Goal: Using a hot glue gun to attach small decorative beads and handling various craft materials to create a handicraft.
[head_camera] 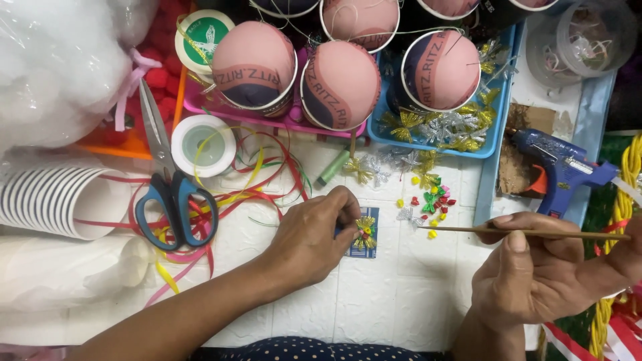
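Left hand: fingertips pinched on a gold ribbon bow, pressing it onto a small blue card on the white bench. Right hand: closed around a thin wooden stick, tip pointing toward the bow, just short of it. Scissors well left.

Both forearms were bare right down to the wrists, with no sleeve, watch, bracelet or ring on either. The left hand and the right hand wore no gloves, and the nails were short and unpainted. At the bottom edge, between the arms, showed a strip of dark navy clothing dotted with small white spots.
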